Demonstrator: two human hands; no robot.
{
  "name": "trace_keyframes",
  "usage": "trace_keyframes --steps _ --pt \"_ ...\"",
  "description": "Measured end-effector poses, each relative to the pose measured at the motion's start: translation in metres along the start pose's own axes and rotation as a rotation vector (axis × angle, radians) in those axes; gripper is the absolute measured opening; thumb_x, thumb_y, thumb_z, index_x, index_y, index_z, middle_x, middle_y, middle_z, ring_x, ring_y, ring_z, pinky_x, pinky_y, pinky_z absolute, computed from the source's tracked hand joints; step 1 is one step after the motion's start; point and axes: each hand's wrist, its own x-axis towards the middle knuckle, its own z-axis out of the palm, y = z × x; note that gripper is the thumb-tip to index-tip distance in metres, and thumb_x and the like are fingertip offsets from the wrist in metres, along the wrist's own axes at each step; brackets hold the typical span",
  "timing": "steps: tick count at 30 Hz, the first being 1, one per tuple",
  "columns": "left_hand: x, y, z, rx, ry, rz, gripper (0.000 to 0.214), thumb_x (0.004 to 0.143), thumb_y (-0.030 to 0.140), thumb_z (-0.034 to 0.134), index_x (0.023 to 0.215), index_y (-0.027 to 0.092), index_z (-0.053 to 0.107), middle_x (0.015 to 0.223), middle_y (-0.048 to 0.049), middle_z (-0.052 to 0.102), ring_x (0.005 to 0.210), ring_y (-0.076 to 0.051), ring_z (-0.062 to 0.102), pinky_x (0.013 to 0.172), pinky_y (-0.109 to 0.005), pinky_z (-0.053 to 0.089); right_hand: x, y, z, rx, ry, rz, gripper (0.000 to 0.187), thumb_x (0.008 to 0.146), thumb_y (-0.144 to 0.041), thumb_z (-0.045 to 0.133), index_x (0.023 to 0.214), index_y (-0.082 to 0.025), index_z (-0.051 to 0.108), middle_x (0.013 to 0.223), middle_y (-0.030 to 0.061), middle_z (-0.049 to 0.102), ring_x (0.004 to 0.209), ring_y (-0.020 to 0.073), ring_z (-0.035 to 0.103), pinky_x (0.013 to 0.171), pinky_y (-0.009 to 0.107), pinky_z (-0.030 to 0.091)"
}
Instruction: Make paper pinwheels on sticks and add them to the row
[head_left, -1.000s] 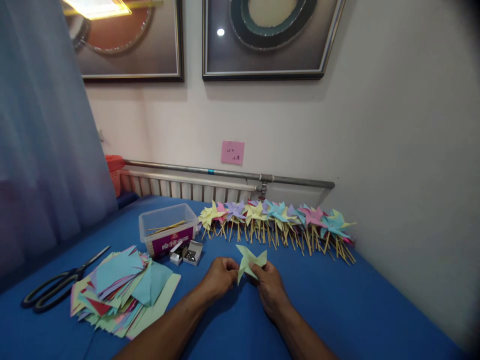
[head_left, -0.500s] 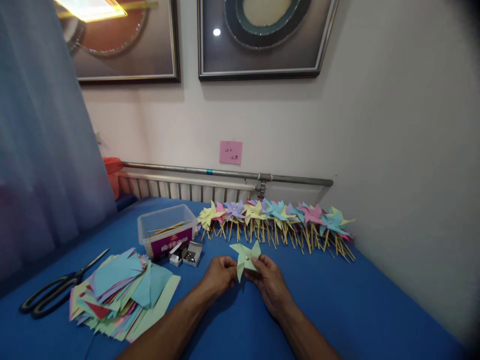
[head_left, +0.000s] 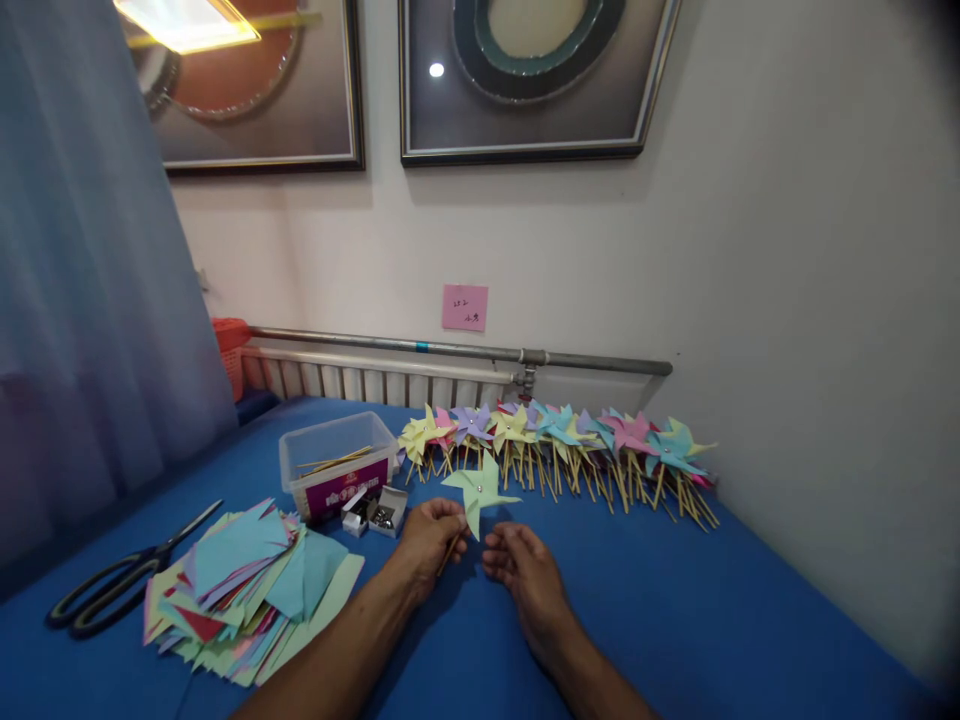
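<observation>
A pale green paper pinwheel [head_left: 484,490] with a shiny pin at its centre stands up between my hands. My left hand [head_left: 433,540] is closed around its thin wooden stick, whose lower end pokes out under the fingers. Just right of the pinwheel, my right hand [head_left: 527,570] holds nothing; its fingers are loosely curled and a little apart, clear of the paper. Behind the pinwheel lies a long row of finished-looking pinwheels [head_left: 559,425] in several colours, their sticks pointing toward me.
A pile of coloured paper pieces [head_left: 247,590] lies at left, with black-handled scissors [head_left: 135,575] beside it. Behind stand a clear plastic box [head_left: 337,440] of sticks and two small white boxes [head_left: 386,512] of metal pins. A pipe [head_left: 465,348] runs along the wall.
My right hand has let go of the pinwheel and drawn slightly down and away. The pinwheel has turned and risen a little, held by my left hand alone.
</observation>
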Motion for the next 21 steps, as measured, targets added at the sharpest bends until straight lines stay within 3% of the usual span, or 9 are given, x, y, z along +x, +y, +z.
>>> trace_keyframes --steps 4,8,21 --pt "-0.004 -0.003 0.005 -0.019 -0.057 -0.01 0.028 0.056 0.027 0.077 0.072 0.015 0.058 0.055 0.0015 0.061 0.042 -0.009 0.052 0.042 -0.02 0.038 -0.006 -0.005 0.007 0.024 -0.114 0.029 0.038 0.069 -0.05 0.085 0.087 -0.02 0.07 0.085 0.0054 0.074 0.081 0.0209 0.07 0.074 0.032 0.053" --pt "-0.01 -0.007 0.012 -0.021 -0.1 -0.038 0.027 0.054 0.027 0.075 0.071 0.014 0.058 0.055 -0.0003 0.062 0.042 -0.009 0.052 0.04 -0.02 0.037 -0.007 -0.016 0.009 0.093 -0.192 0.054 0.03 0.069 -0.042 0.085 0.08 -0.02 0.069 0.078 0.0035 0.073 0.085 0.0237 0.069 0.077 0.036 0.053" --pt "-0.014 -0.012 0.017 -0.017 -0.145 -0.067 0.027 0.053 0.026 0.074 0.071 0.015 0.056 0.053 0.0002 0.061 0.043 -0.01 0.052 0.041 -0.02 0.038 -0.004 -0.016 0.005 0.131 -0.166 0.079 0.025 0.062 -0.031 0.09 0.077 -0.019 0.073 0.081 0.0032 0.074 0.085 0.0224 0.068 0.081 0.035 0.053"
